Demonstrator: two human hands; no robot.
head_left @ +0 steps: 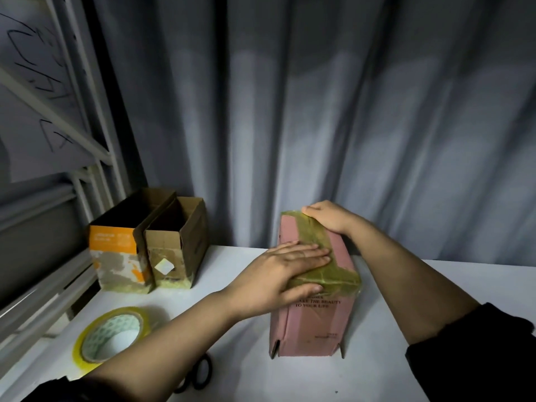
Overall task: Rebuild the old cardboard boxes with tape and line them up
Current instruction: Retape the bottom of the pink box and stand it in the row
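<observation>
Centre-right of frame: pink cardboard box (314,323) stood on white counter (377,372). Left hand (285,269) lay flat, fingers straight and together, pressing yellowish tape (324,274) on top. Right hand (327,217) curled over far top edge, gripping it.

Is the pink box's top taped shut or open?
Shut: yellowish tape covers the pink box top, left hand pressing flat on it.

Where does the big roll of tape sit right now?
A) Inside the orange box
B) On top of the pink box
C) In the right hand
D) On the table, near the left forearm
D: the roll of tape lies flat on the white table beside the left forearm, apart from the pink box.
</observation>
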